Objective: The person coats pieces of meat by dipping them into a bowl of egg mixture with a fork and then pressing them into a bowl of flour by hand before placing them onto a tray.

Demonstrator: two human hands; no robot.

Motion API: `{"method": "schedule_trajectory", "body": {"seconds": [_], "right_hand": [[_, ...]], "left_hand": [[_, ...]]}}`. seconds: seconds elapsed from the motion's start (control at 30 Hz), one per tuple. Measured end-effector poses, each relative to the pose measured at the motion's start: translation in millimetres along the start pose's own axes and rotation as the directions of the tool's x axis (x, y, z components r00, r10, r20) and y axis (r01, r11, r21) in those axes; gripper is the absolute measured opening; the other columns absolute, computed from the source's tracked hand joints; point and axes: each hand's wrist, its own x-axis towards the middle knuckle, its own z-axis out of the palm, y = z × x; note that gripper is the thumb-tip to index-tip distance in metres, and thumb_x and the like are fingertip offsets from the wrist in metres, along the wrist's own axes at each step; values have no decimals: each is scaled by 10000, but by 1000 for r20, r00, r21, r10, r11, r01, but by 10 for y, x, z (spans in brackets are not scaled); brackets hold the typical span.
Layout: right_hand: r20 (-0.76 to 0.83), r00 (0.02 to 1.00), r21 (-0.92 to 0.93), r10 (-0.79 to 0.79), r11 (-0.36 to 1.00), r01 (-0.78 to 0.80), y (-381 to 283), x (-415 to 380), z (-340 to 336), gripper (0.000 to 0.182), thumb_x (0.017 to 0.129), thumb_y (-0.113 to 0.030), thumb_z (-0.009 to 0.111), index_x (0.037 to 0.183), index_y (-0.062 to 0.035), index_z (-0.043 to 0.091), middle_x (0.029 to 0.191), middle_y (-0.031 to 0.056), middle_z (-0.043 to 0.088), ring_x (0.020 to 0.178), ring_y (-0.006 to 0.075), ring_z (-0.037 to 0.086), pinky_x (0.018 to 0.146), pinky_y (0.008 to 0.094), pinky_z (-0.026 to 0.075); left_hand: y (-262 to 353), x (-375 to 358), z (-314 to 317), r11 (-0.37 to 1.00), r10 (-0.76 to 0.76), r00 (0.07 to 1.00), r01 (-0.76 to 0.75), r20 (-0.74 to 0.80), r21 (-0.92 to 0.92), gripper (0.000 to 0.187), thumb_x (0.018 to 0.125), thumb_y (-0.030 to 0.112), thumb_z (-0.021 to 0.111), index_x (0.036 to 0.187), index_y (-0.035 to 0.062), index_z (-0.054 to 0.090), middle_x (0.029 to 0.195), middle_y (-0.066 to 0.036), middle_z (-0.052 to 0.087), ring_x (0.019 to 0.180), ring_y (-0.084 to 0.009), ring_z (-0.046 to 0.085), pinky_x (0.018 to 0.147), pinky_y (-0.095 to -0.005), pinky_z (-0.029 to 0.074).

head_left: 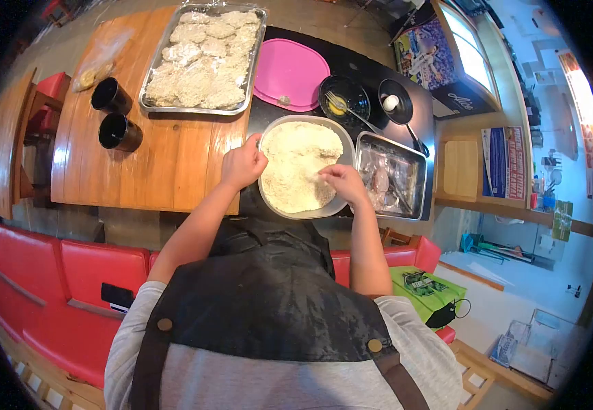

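A plastic tub [348, 145] filled with pale breadcrumbs [289, 174] stands at the near edge of the dark table. My left hand [244, 162] is closed on the tub's left rim. Over the crumbs on the right side, my right hand [344, 182] has its fingertips pinched together; what is between them, if anything, is too small to make out. A lump coated in crumbs [326, 143] appears to lie in the upper right of the tub. Beside the tub, to the right, a metal tray [419, 179] holds a few pieces of raw meat [380, 179].
A large metal tray [147, 104] of crumbed pieces is at the back left. Behind the tub are a pink lid [289, 72], a black bowl [359, 89] with egg and a fork, and a small pan [400, 113] with an egg. Two dark cups [120, 133] stand left.
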Motion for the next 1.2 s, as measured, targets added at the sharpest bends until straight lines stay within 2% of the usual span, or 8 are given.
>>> {"method": "schedule_trajectory", "body": {"seconds": [0.1, 0.5, 0.6, 0.7, 0.8, 0.9, 1.0, 1.2], "right_hand": [[115, 965, 223, 236, 941, -256, -124, -6, 78, 67, 737, -49, 654, 761, 12, 644, 644, 51, 615, 562, 92, 564, 505, 244, 446], [102, 928, -140, 359, 928, -344, 200, 118, 296, 93, 632, 33, 697, 656, -19, 623, 533, 34, 575, 436, 97, 528, 397, 246, 415], [218, 902, -207, 372, 921, -330, 228, 271, 108, 128, 585, -21, 735, 656, -21, 629, 540, 46, 588, 454, 135, 557, 440, 255, 450], [-115, 987, -403, 114, 903, -151, 216, 225, 135, 286, 524, -95, 772, 762, -17, 635, 652, 105, 628, 580, 235, 609, 551, 298, 495], [18, 999, -639, 26, 770, -8, 116, 175, 230, 743, 416, -251, 827, 1040, 29, 536, 915, 216, 603, 918, 333, 582, 820, 379, 466], [229, 952, -630, 202, 776, -13, 11, 303, 166, 689, 437, -266, 806, 1014, 17, 556, 942, 205, 612, 901, 326, 587, 806, 373, 469], [317, 943, -475, 103, 878, 64, -1, 244, 107, 563, 522, -246, 752, 1003, -12, 576, 954, 181, 623, 898, 315, 591, 793, 375, 470], [213, 967, -495, 141, 869, -17, -396, 43, -138, 398, 649, -146, 633, 1037, -63, 600, 980, 179, 628, 924, 245, 609, 810, 355, 461]], "left_hand": [[-17, 25, 24, 1000, 2, 1000, -2, 11, 7, 408, 734, 202, 501, 1128, 94, 501, 607, -115, 590, 566, -320, 585, 548, -441, 461], [-17, 14, 44, 1000, 4, 1000, -4, 3, -3, 405, 729, 188, 515, 1122, 90, 503, 597, -104, 584, 561, -314, 582, 549, -435, 460], [17, 19, -4, 1000, 6, 1000, -6, 2, -7, 402, 728, 186, 520, 1117, 85, 507, 595, -108, 583, 558, -315, 582, 546, -434, 460], [3, 13, 2, 1000, 11, 1000, -11, -1, 7, 401, 728, 185, 522, 1116, 83, 508, 599, -111, 585, 560, -314, 584, 543, -433, 460], [-23, 14, 34, 1000, 26, 1000, -26, 0, 7, 404, 729, 184, 522, 1119, 82, 505, 602, -111, 587, 563, -314, 586, 543, -434, 461], [11, -1, -1, 1000, 24, 1000, -24, 1, 5, 403, 729, 184, 522, 1116, 74, 504, 598, -111, 586, 563, -316, 585, 543, -436, 461], [6, 16, 12, 999, 40, 999, -40, -14, 1, 395, 729, 184, 523, 1105, 65, 507, 590, -110, 582, 558, -317, 583, 539, -438, 459], [-18, -12, 45, 1000, 31, 1000, -31, 5, -3, 431, 727, 166, 523, 1151, 92, 490, 580, -112, 573, 550, -285, 584, 537, -418, 450]]}}
